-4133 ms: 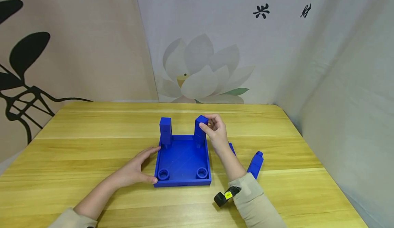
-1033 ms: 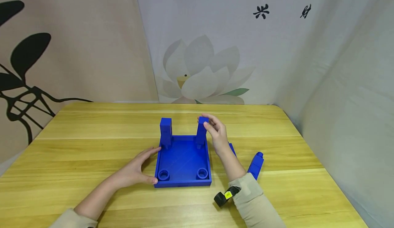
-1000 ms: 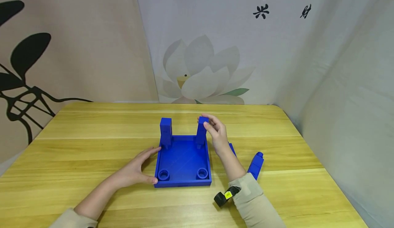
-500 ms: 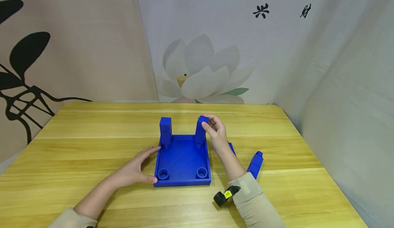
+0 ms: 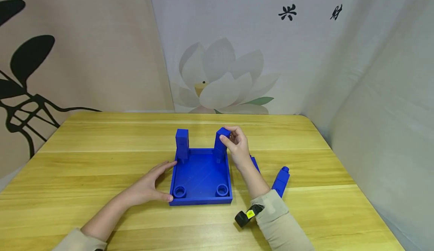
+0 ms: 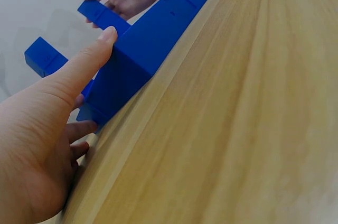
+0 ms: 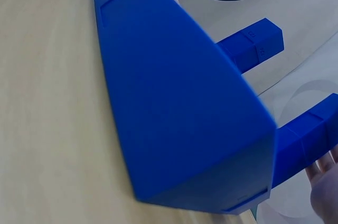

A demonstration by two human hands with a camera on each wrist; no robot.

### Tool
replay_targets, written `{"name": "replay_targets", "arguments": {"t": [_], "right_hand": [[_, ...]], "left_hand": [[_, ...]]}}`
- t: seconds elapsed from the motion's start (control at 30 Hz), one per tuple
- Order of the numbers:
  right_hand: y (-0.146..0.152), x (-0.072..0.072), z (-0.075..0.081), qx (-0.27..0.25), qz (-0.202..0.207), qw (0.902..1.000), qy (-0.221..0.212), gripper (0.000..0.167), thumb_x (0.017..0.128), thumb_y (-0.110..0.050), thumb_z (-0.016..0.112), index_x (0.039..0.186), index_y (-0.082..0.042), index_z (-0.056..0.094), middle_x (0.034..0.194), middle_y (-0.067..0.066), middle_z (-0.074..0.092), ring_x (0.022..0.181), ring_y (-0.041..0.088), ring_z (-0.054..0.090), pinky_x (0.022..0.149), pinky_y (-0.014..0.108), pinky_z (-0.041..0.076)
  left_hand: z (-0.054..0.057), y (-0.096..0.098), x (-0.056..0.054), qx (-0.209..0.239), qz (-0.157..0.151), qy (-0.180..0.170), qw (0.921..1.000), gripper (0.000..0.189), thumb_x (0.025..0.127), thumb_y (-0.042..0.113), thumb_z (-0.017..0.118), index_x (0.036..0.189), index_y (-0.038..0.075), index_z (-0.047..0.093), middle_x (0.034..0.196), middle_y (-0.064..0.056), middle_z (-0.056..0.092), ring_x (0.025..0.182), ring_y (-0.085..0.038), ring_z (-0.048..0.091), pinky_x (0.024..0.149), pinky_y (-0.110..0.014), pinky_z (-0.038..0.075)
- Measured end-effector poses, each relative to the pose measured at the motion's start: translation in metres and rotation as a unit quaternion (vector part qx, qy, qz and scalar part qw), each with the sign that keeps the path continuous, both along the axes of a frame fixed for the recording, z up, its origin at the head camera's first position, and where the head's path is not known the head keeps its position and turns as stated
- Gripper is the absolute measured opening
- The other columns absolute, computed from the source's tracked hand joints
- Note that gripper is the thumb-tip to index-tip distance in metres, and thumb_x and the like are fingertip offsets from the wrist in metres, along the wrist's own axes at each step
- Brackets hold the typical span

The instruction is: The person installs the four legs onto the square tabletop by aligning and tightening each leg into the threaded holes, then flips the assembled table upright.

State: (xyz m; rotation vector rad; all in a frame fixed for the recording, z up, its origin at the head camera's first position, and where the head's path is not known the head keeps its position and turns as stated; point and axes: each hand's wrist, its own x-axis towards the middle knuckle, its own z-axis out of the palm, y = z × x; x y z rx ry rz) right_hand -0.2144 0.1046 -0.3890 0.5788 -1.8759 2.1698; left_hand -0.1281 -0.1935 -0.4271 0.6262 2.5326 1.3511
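A shallow blue tray-like piece point(image 5: 203, 175) with a raised rim lies on the table. My left hand point(image 5: 145, 190) rests against its left side, thumb at the near corner, fingers farther along, spread wide. At its far right corner stands a square blue leg point(image 5: 219, 149), its foot at the tray's corner. My right hand point(image 5: 240, 152) pinches that leg near the top between thumb and fingers. A matching leg point(image 5: 182, 144) stands upright at the far left corner. Round sockets point(image 5: 179, 196) show at both near corners. In the right wrist view, the tray's side point(image 7: 179, 92) hides much.
Right of the tray lies a loose blue leg point(image 5: 281, 181) with a round peg end, partly behind my right sleeve. Another blue piece point(image 5: 255, 163) shows beside my right forearm. A printed curtain point(image 5: 217, 55) hangs behind the wooden table point(image 5: 118, 145).
The held leg has turned about its length: one corner edge now faces forward, where a flat face showed a second ago. My right thumb has shifted left with it. The left hand stays put.
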Motion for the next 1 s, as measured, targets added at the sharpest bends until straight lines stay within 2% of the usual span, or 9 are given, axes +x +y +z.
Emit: {"name": "replay_targets", "arguments": {"t": [0.33, 0.53, 0.63, 0.73, 0.87, 1.0], "right_hand": [[-0.002, 0.000, 0.000, 0.006, -0.019, 0.9998, -0.006, 0.034, 0.087, 0.001, 0.064, 0.117, 0.010, 0.051, 0.099, -0.001, 0.059, 0.089, 0.013, 0.056, 0.079, 0.024, 0.045], [-0.001, 0.001, 0.000, 0.024, -0.022, 0.9993, -0.018, 0.039, 0.088, -0.001, 0.066, 0.122, 0.009, 0.050, 0.110, 0.010, 0.057, 0.099, 0.015, 0.054, 0.087, 0.029, 0.042], [0.001, 0.001, 0.001, 0.033, -0.011, 0.9991, -0.023, 0.039, 0.092, -0.002, 0.061, 0.128, 0.008, 0.048, 0.122, 0.018, 0.055, 0.110, 0.016, 0.052, 0.096, 0.031, 0.039], [0.003, 0.003, 0.005, 0.034, 0.011, 0.9991, -0.022, 0.038, 0.097, -0.001, 0.051, 0.133, 0.009, 0.045, 0.130, 0.024, 0.051, 0.120, 0.019, 0.048, 0.104, 0.036, 0.034], [0.004, 0.007, 0.012, 0.038, 0.035, 0.9985, -0.019, 0.038, 0.100, -0.001, 0.039, 0.136, 0.013, 0.040, 0.131, 0.027, 0.051, 0.122, 0.026, 0.047, 0.106, 0.041, 0.033], [0.004, 0.007, 0.012, 0.042, 0.040, 0.9981, -0.021, 0.039, 0.100, -0.001, 0.040, 0.137, 0.011, 0.042, 0.133, 0.025, 0.050, 0.125, 0.025, 0.044, 0.107, 0.041, 0.031]], "left_hand": [[0.001, 0.001, 0.001, 0.001, 0.002, -0.003, 1.0000, 0.102, 0.068, 0.043, 0.084, 0.151, 0.016, 0.031, 0.152, -0.027, 0.020, 0.137, -0.049, 0.016, 0.101, -0.070, 0.018], [0.001, 0.001, 0.001, 0.001, 0.003, -0.003, 1.0000, 0.102, 0.069, 0.043, 0.084, 0.150, 0.015, 0.031, 0.151, -0.026, 0.022, 0.136, -0.049, 0.017, 0.101, -0.071, 0.018], [0.001, 0.001, 0.001, 0.004, 0.001, -0.004, 1.0000, 0.102, 0.069, 0.042, 0.084, 0.150, 0.014, 0.030, 0.151, -0.026, 0.023, 0.136, -0.049, 0.017, 0.101, -0.071, 0.018], [0.001, 0.001, 0.001, 0.005, 0.000, -0.003, 1.0000, 0.102, 0.069, 0.042, 0.084, 0.150, 0.014, 0.030, 0.151, -0.026, 0.022, 0.136, -0.049, 0.017, 0.101, -0.071, 0.018], [0.001, 0.001, 0.001, 0.004, 0.000, -0.001, 1.0000, 0.101, 0.069, 0.043, 0.084, 0.150, 0.015, 0.031, 0.152, -0.026, 0.022, 0.136, -0.049, 0.017, 0.101, -0.071, 0.018], [0.000, 0.000, 0.000, 0.005, -0.001, 0.002, 1.0000, 0.101, 0.069, 0.042, 0.084, 0.150, 0.015, 0.031, 0.152, -0.025, 0.023, 0.136, -0.049, 0.017, 0.101, -0.071, 0.018]]}}
